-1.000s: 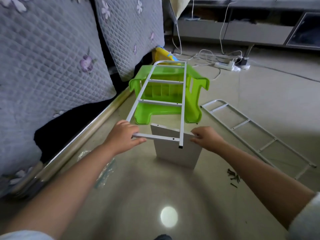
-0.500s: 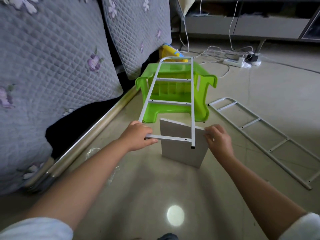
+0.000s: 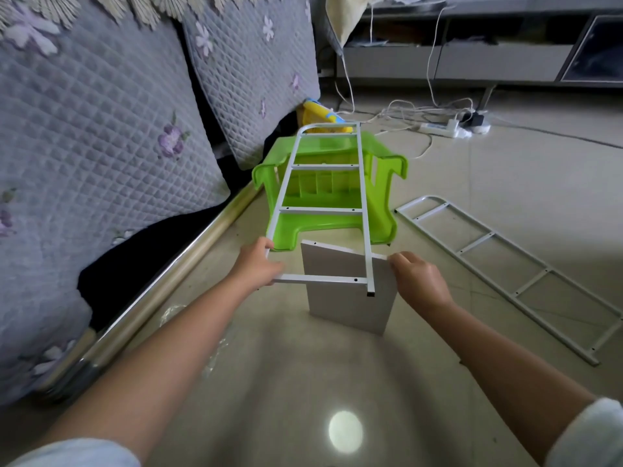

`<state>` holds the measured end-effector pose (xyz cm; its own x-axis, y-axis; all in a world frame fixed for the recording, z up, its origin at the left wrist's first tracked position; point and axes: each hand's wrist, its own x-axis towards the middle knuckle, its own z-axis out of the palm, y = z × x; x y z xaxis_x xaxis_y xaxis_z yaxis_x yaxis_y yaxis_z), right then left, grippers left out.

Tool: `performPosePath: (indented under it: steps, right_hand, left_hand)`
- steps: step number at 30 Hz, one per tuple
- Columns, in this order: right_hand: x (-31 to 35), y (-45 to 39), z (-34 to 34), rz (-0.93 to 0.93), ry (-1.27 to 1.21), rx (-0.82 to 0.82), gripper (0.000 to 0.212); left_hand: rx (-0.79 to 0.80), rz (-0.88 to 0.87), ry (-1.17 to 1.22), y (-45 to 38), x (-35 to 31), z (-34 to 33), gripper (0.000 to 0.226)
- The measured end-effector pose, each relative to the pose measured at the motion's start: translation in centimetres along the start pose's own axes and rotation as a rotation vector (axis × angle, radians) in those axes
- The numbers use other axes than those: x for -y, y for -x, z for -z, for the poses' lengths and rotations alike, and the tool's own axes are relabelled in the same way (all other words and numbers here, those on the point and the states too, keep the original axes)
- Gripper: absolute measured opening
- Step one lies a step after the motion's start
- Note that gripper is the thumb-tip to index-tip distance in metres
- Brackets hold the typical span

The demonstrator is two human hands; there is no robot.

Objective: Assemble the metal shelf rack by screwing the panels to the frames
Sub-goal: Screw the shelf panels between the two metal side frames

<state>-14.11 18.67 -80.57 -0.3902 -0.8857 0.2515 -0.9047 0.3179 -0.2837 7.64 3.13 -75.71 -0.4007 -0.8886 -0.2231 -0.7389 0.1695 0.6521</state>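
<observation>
The left hand [image 3: 258, 266] gripped the white metal ladder-shaped frame [image 3: 323, 210]; the right hand [image 3: 418, 278] pinched the upright grey rectangular panel [image 3: 344, 298] between them.

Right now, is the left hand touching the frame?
Touching. The head view shows the left hand gripping the corner of the frame, fingers curled round its rail.
</observation>
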Motion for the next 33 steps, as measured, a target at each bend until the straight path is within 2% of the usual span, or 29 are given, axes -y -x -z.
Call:
performPosePath:
  steps: [5, 8, 11, 16, 23, 25, 27, 30, 33]
  right_hand:
    - [0.4, -0.2, 0.7, 0.018, 0.053, 0.015, 0.017]
    - [0.5, -0.1, 0.5, 0.008, 0.034, -0.003, 0.013]
    - [0.5, 0.2, 0.6, 0.018, -0.004, -0.019, 0.011]
    - [0.0, 0.3, 1.4, 0.014, -0.139, 0.017, 0.022]
    - [0.1, -0.7, 2.3, -0.235, -0.350, 0.104, 0.037]
    - [0.1, -1.1, 2.4, -0.282, -0.386, 0.122, 0.038]
    - [0.1, -1.4, 2.6, -0.303, -0.412, 0.145, 0.037]
    - [0.2, -1.8, 3.2, -0.323, -0.438, 0.169, 0.036]
    - [0.2, -2.1, 3.6, -0.312, -0.396, 0.191, 0.035]
  left_hand:
    - [-0.058, 0.088, 0.068, -0.6, -1.3, -0.2, 0.076]
    - [-0.086, 0.206, 0.081, -1.6, -1.7, -0.6, 0.061]
    - [-0.143, 0.129, -0.097, -2.0, -1.9, -1.1, 0.032]
    - [-0.161, 0.060, -0.186, -0.6, -1.7, -2.2, 0.028]
    - [-0.135, 0.032, -0.247, 0.9, -0.9, -2.5, 0.025]
    - [-0.097, 0.014, -0.233, 1.0, -1.0, -2.5, 0.020]
    - [-0.048, 0.033, -0.115, 0.8, -1.3, -2.5, 0.013]
    - [0.007, 0.100, 0.029, -0.3, -2.2, -2.5, 0.034]
    - [0.043, 0.090, -0.020, -1.1, -3.4, -2.4, 0.052]
